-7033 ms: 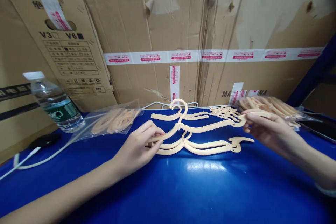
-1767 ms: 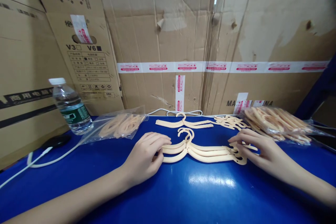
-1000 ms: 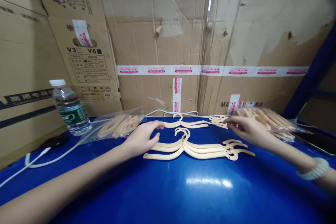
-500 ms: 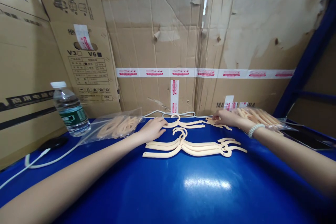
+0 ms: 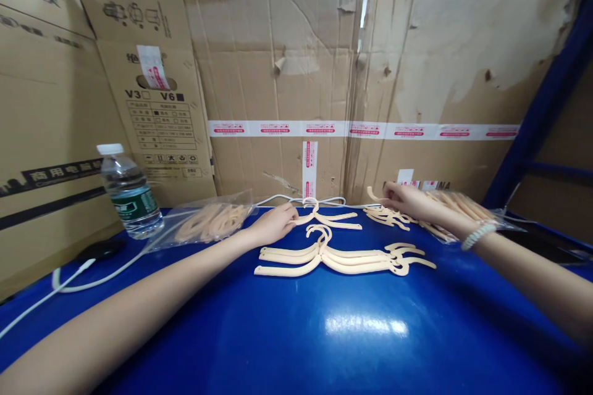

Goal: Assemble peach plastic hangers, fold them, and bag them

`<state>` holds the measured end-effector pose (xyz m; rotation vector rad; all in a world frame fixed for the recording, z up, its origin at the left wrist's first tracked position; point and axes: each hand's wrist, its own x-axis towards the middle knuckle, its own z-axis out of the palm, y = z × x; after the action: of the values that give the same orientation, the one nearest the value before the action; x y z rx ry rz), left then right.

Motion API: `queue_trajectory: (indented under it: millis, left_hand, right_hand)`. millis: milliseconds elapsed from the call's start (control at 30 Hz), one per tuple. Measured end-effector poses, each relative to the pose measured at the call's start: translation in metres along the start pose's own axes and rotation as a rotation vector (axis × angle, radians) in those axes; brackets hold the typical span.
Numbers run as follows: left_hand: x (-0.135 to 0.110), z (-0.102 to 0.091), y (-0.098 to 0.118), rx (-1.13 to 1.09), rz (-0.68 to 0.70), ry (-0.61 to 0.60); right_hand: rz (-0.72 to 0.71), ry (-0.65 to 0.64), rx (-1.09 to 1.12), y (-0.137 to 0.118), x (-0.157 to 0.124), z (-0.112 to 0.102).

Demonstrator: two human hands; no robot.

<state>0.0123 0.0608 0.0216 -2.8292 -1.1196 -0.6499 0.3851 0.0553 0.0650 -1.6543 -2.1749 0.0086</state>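
Note:
My left hand (image 5: pixel 274 225) is closed at the left end of a cream-coloured folding clothes hanger (image 5: pixel 333 220) lying near the back of the table. Between the fingers of my right hand (image 5: pixel 404 199) is a curved cream hanger hook (image 5: pixel 372 194), lifted just above a small pile of loose hanger hooks (image 5: pixel 385 216). Closer to me lies a group of hangers (image 5: pixel 356 262), their arms spread and hooks pointing away. Several loose hooks (image 5: pixel 407 250) rest over the right ends of that group.
On the left stand a water bottle (image 5: pixel 132 200) and a clear bag of curved hanger parts (image 5: pixel 213 222). Another bag, with hanger arms (image 5: pixel 458 210), lies beyond my right wrist. A white cable (image 5: pixel 106 276) runs along the blue table (image 5: pixel 278 333); cardboard sheets (image 5: pixel 287 86) wall the back.
My right hand has risen from the pile with a hook in its fingers. My left hand has moved slightly right and closed on the far hanger's end.

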Motion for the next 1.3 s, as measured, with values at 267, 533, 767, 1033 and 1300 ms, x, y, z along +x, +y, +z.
queue_trajectory:
  millis: [267,533,767,1033,1300]
  left_hand:
    - [-0.047,-0.019,0.044,-0.148,-0.030,0.198]
    - [-0.073,-0.009,0.077,-0.277,-0.037,0.312]
    - [-0.074,-0.006,0.075,-0.304,-0.047,0.307]
    - [-0.077,-0.006,0.075,-0.329,-0.057,0.298]
    - [-0.076,-0.005,0.077,-0.325,-0.037,0.298]
  right_hand:
    - [-0.033,0.101,0.771,-0.041,-0.066,0.008]
    - [0.206,0.017,1.104,-0.075,-0.092,0.013]
    - [0.231,-0.050,1.079,-0.065,-0.094,0.018]
    - [0.296,-0.222,1.290,-0.064,-0.092,0.022]
    - [0.356,-0.338,1.329,-0.069,-0.092,0.020]
